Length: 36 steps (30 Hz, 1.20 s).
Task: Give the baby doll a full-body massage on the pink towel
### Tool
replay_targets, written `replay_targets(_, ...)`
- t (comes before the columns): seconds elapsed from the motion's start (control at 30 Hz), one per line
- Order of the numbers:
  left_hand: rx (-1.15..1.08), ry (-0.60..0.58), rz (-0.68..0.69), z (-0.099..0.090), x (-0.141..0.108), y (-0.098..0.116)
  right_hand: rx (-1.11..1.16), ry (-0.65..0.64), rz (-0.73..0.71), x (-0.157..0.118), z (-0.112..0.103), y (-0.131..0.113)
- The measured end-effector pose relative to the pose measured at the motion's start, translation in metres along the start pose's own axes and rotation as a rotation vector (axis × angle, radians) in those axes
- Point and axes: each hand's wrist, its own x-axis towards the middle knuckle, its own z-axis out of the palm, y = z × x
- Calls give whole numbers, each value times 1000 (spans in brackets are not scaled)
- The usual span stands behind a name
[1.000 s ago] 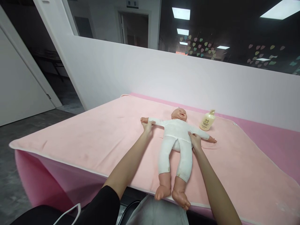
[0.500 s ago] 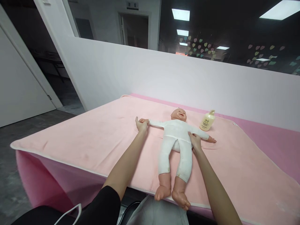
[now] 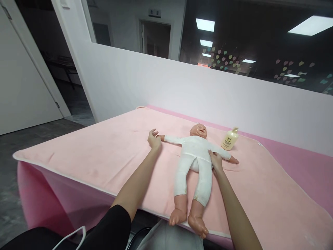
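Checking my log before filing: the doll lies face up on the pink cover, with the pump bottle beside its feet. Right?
No: the head view shows the pump bottle near the doll's arm, not its feet. The doll lies face up on the pink cover.

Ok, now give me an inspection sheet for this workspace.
Surface: light pink cover, lightly creased, darker pink cloth beneath.
Job's things: doll face-up, feet at the front edge.
Clutter: pump bottle beyond the doll's outstretched arm on the right.
Hands: left hand at the doll's hand; right hand against its side; grip unclear.
Cables: white cord-like loop, lower left; ends not visible.
Surroundings: white wall, dark window above, door at left.
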Motion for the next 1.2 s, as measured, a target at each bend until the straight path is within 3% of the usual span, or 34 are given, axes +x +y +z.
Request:
replay_targets(0.17,111,-174,226,0,-13,19,4,3,2,-3,0,-3)
replay_targets(0.3,44,-314,290,11,-36,37,-93,-22,-38,-6,0,-7)
replay_targets(0.37,-24,-455,274,19,-55,42,-140,-21,-48,-6,0,-8)
replay_targets(0.5,-87,-888,191,29,-93,41,-222,-7,-82,-12,0,-13)
replay_targets(0.57,-80,-1000,154,30,-105,37,-298,19,-138,-16,0,-17)
replay_targets(0.77,-9,-995,276,29,-106,27,-352,99,-209,-18,-1,-24)
replay_targets(0.9,33,-1008,332,31,-104,24,-429,82,-223,-19,-2,-21)
replay_targets(1.03,11,-997,307,30,-107,24,-513,142,-379,-19,-3,-22)
replay_targets(1.13,72,-1011,293,30,-104,26,-545,135,-520,-5,6,-34)
replay_targets(1.2,186,-1034,333,35,-96,30,-492,99,-492,14,19,-49)
